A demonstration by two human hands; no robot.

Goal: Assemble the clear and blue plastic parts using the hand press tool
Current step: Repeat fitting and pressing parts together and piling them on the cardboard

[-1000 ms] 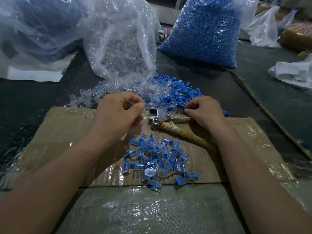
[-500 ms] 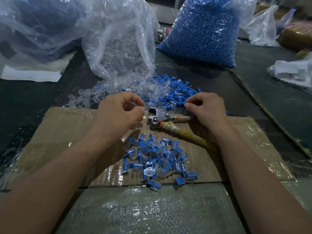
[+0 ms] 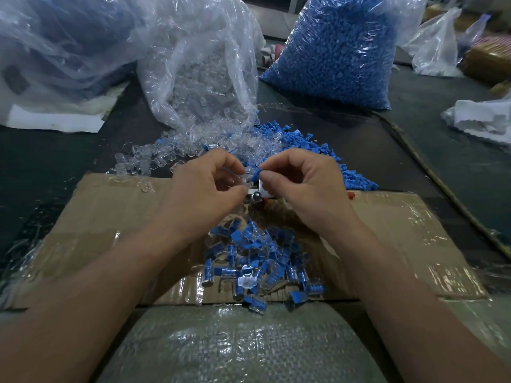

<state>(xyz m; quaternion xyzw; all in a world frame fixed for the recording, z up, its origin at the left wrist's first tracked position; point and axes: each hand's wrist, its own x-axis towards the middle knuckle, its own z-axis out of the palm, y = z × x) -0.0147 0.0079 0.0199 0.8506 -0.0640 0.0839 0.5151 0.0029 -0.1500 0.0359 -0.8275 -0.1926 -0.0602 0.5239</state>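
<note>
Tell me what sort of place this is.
Probably a small hand-assembly workshop: a big sack of blue parts, an open bag of clear parts spilling out, and a pile of joined pieces on taped cardboard.

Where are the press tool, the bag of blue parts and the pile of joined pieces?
Press tool [image 3: 256,195]: head view, its metal knob.
Blue bag [image 3: 331,51]: head view, middle of its front.
Pile [image 3: 257,261]: head view, centre of the heap.
</note>
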